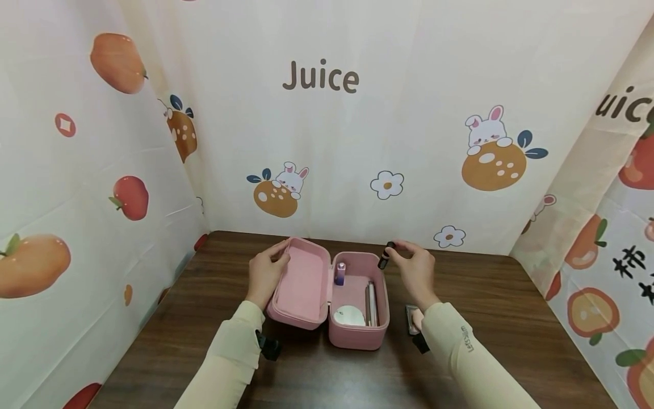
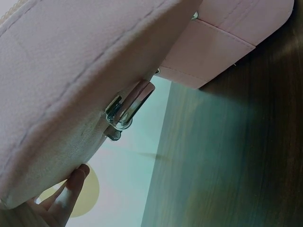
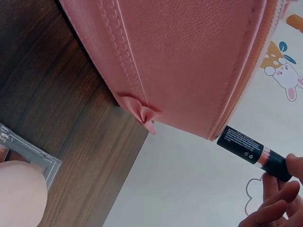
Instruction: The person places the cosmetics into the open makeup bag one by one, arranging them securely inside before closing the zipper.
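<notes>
A pink cosmetic case (image 1: 356,338) stands on the table with its lid (image 1: 302,284) folded out to the left. My left hand (image 1: 265,275) grips the lid's far left edge, thumb on the inner side; fingertips (image 2: 78,179) show against its edge in the left wrist view. Between thumb and fingers, my right hand (image 1: 418,270) pinches a black lipstick tube (image 3: 240,144) by one end. The tube slants beside the case's far right rim, its lower end close to it. Inside are a purple-blue lipstick (image 1: 339,275), a white round compact (image 1: 349,315) and slim silver and brown sticks (image 1: 371,304).
On the dark wooden table (image 1: 480,307), right of the case, lies a clear-framed makeup palette (image 1: 410,318) with a pale rounded sponge (image 3: 21,194) against it, partly hidden by my right sleeve. A printed curtain (image 1: 337,142) stands behind the table and along both sides.
</notes>
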A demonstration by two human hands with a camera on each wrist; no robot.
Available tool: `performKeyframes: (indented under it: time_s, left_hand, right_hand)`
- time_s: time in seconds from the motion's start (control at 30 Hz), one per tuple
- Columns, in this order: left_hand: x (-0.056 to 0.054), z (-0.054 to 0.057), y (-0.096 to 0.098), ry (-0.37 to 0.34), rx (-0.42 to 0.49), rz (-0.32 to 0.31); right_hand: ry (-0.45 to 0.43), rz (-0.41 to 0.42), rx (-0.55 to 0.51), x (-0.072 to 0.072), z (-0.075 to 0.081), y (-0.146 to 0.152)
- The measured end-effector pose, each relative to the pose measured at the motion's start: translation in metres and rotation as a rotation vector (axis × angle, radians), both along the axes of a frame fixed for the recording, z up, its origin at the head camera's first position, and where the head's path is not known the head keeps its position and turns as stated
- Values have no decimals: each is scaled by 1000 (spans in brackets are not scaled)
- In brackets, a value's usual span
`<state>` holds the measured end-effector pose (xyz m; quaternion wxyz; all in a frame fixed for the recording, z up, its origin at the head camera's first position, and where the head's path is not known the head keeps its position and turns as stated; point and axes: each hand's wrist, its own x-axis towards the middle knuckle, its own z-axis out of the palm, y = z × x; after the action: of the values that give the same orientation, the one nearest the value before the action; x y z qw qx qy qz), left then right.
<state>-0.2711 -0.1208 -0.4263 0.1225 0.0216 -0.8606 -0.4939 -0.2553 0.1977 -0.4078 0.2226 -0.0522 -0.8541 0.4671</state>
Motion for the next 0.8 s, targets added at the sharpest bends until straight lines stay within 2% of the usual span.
performKeyframes:
  time_s: [0.43, 0.8]
  left_hand:
    - [1, 1, 0, 0, -8, -3]
    - [2, 1, 0, -10, 0, -2]
  right_hand:
    - [-2, 20, -5, 0, 0, -11]
    - [-32, 48, 18, -2, -9, -20]
